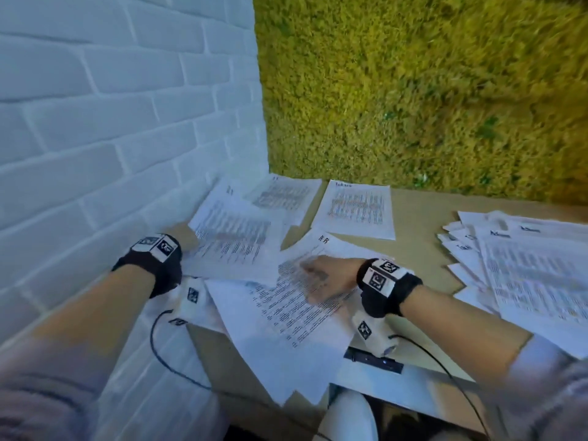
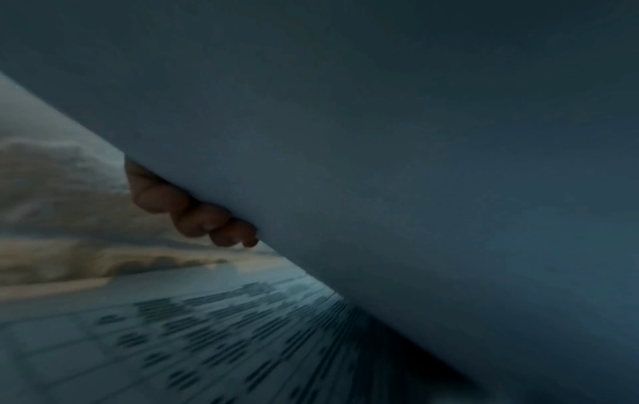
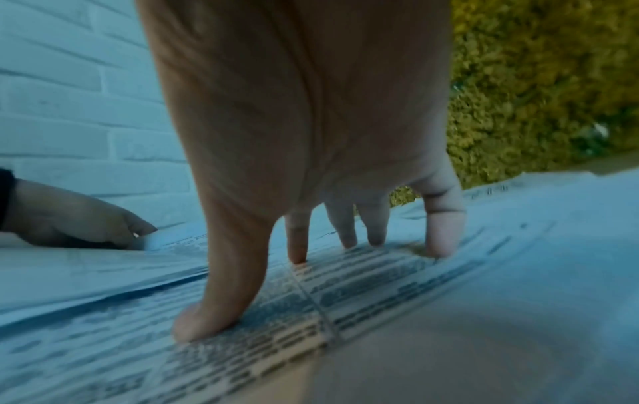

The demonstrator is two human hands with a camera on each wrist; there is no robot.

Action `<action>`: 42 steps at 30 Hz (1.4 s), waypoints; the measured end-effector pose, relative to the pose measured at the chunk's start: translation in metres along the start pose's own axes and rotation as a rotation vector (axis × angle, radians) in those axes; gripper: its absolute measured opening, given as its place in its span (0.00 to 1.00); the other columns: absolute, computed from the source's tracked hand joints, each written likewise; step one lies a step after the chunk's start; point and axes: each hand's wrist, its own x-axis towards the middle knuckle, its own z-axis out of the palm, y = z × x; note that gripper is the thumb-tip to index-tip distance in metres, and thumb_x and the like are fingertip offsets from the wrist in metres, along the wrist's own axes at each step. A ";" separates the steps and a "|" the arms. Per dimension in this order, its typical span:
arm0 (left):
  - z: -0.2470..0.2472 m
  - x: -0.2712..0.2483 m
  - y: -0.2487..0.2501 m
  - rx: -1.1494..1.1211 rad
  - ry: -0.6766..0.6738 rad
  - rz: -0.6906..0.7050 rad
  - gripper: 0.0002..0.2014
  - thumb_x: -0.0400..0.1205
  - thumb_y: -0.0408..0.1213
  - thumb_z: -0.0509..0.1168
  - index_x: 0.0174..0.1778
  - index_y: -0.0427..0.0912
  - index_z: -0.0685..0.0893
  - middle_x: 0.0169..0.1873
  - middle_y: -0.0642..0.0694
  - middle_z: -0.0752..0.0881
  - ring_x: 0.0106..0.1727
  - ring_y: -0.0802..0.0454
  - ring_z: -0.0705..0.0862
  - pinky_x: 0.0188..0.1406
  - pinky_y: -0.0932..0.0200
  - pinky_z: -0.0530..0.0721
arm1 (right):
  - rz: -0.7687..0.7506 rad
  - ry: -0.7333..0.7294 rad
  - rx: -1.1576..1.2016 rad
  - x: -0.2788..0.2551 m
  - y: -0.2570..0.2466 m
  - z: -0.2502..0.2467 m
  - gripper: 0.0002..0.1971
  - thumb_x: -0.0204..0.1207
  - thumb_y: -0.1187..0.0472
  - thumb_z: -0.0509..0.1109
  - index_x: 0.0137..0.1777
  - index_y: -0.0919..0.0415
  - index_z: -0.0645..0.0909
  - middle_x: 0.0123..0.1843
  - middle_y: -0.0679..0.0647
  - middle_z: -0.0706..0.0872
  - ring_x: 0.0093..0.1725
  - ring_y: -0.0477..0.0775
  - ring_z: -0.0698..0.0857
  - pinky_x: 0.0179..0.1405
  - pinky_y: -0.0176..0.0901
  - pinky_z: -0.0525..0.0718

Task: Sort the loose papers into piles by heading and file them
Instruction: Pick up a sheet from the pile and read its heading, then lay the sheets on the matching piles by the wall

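Loose printed sheets cover the left part of the tan table (image 1: 416, 237). My left hand (image 1: 186, 237) grips the left edge of one printed sheet (image 1: 232, 240) by the brick wall. In the left wrist view its fingers (image 2: 193, 210) curl under that lifted sheet (image 2: 415, 164), above another printed page (image 2: 207, 328). My right hand (image 1: 321, 278) lies on a sheet with a bold heading (image 1: 286, 307). Its fingers (image 3: 297, 246) are spread and straight, tips pressing the paper (image 3: 380, 287). The left hand (image 3: 86, 221) shows there at the wall.
Two single sheets (image 1: 281, 195) (image 1: 358, 211) lie at the table's far edge. A fanned pile of papers (image 1: 525, 268) fills the right side. White brick wall (image 1: 95, 138) on the left, green moss wall (image 1: 413, 90) behind. A black device (image 1: 375, 361) and cables sit at the near edge.
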 end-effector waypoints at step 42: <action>0.066 -0.104 0.103 0.342 -0.549 0.569 0.51 0.72 0.69 0.64 0.84 0.56 0.42 0.84 0.49 0.49 0.83 0.48 0.58 0.78 0.51 0.64 | 0.083 -0.002 -0.176 -0.044 0.022 -0.023 0.36 0.77 0.61 0.75 0.82 0.50 0.63 0.84 0.52 0.61 0.80 0.57 0.66 0.74 0.52 0.70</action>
